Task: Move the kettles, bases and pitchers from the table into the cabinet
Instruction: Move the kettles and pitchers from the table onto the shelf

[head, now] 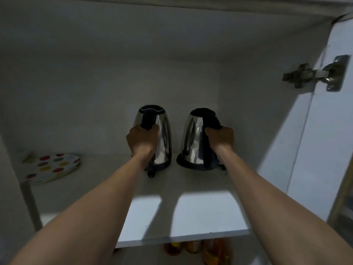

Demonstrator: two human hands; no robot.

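Note:
Two shiny steel kettles with black lids and handles stand side by side deep on a white cabinet shelf (191,222). My left hand (142,139) is closed around the black handle of the left kettle (162,138). My right hand (220,137) grips the handle of the right kettle (192,138). Each kettle sits on a dark base: the left base (158,166) shows under the kettle with a small black knob in front, and the right base (183,162) pokes out at the left. Both arms reach in from the shelf's front edge.
A white plate with coloured dots (51,167) lies at the shelf's left end. The open cabinet door (315,150) and its metal hinge (315,75) are on the right. Orange-yellow jars (193,247) stand on the shelf below.

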